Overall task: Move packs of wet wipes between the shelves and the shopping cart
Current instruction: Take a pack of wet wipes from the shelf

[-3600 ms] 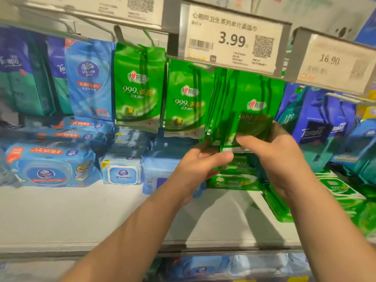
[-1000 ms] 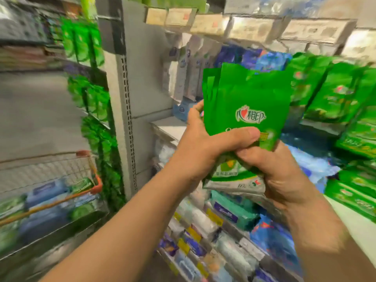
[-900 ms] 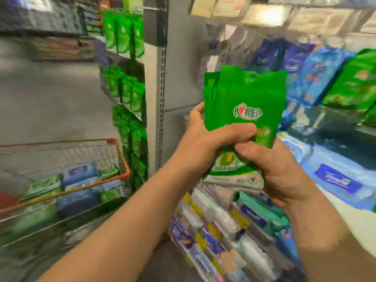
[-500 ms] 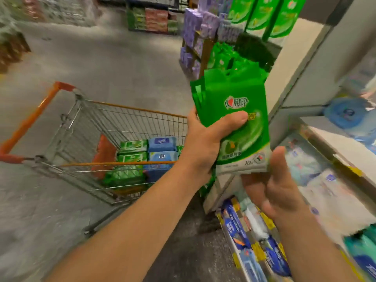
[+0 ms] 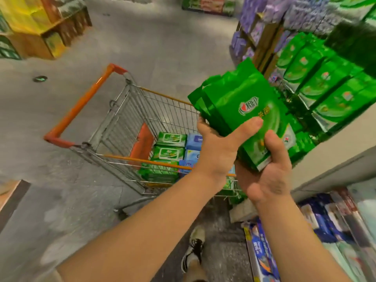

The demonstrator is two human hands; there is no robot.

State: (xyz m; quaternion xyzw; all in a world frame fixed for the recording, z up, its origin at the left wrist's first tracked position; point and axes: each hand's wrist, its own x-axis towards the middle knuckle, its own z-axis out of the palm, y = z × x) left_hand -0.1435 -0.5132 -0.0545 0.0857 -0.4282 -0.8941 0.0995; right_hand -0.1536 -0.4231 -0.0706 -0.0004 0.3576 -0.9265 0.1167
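I hold a bundle of flat green wet-wipe packs [image 5: 244,110] in both hands, above the right end of the shopping cart [image 5: 126,119]. My left hand [image 5: 219,147] grips the bundle from the left, thumb laid across its front. My right hand [image 5: 268,171] cups its lower edge, thumb up against the front. The wire cart with an orange handle [image 5: 81,104] stands on the floor to the left. Green packs [image 5: 168,153] and blue packs [image 5: 193,147] lie inside it.
Shelves on the right carry more green packs [image 5: 317,82] and purple goods [image 5: 256,23]. A lower shelf [image 5: 329,220] holds blue and white packs. My shoe [image 5: 193,253] is on the grey floor. Stacked yellow and brown boxes [image 5: 36,23] stand at the far left.
The view has turned from the shelf to the cart. The bundle has tilted and moved over the cart's right end. My right hand, off the packs half a second ago, holds their lower edge again.
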